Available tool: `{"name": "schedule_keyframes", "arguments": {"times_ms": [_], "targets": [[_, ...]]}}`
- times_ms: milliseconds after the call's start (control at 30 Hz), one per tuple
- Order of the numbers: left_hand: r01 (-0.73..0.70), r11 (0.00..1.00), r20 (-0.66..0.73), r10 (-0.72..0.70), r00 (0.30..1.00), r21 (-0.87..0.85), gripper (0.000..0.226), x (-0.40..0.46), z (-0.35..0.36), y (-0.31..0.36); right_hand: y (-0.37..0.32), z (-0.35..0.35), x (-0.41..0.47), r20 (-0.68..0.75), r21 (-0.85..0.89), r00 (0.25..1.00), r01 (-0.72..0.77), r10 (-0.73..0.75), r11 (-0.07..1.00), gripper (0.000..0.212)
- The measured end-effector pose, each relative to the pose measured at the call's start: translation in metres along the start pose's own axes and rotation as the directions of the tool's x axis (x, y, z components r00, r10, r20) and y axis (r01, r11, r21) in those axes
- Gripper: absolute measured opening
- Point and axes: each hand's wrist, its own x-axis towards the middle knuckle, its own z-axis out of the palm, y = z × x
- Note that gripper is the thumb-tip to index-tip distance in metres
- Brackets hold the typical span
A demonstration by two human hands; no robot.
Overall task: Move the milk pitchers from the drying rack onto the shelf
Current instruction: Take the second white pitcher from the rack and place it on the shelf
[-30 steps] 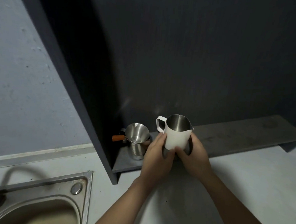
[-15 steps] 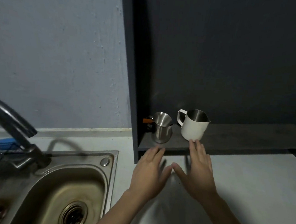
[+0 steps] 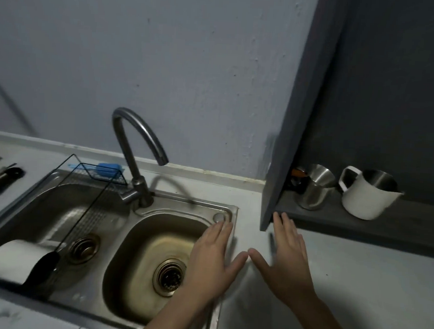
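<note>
head view: a pale, matte surface (image 3: 356, 274) carries a dull steel double sink (image 3: 140, 238) with a curved faucet (image 3: 136, 144). the dark, flat shelf (image 3: 395, 223) holds a white pitcher (image 3: 363, 198) and a steel pitcher (image 3: 313, 189), upright, side by side. a black wire drying rack (image 3: 89, 202) stands in the left basin; a white cylinder (image 3: 14, 258) beside it is blurred. left hand (image 3: 212, 260) and right hand (image 3: 287, 260) hover flat, fingers spread wide, holding nothing.

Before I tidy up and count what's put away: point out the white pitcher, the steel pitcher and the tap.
white pitcher (image 3: 363, 198), head view, its side wall
steel pitcher (image 3: 312, 195), head view, its body
tap (image 3: 134, 131), head view, its curved neck
</note>
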Motion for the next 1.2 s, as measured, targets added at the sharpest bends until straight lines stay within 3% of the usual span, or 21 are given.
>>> {"name": "schedule_keyframes", "arguments": {"times_ms": [167,767,1033,1200], "targets": [[0.096,0.995,-0.032,-0.096,0.995,-0.008,0.091,-0.016,-0.032,-0.045,-0.051,0.028,0.004,0.049,0.018,0.995,0.089,-0.089,0.996,0.095],[0.359,0.933,-0.201,-0.358,0.912,-0.032,0.08,-0.08,-0.139,-0.197,-0.235,0.127,0.012,0.247,0.158,0.902,0.322,-0.353,0.933,0.093],[0.5,0.861,-0.29,-0.504,0.813,-0.093,0.076,-0.113,-0.188,-0.26,-0.314,0.169,0.007,0.317,0.3,0.819,0.393,-0.479,0.869,0.077],[0.574,0.809,-0.323,-0.581,0.747,-0.127,0.073,-0.13,-0.212,-0.293,-0.361,0.189,0.002,0.364,0.4,0.78,0.362,-0.509,0.842,0.069]]}}
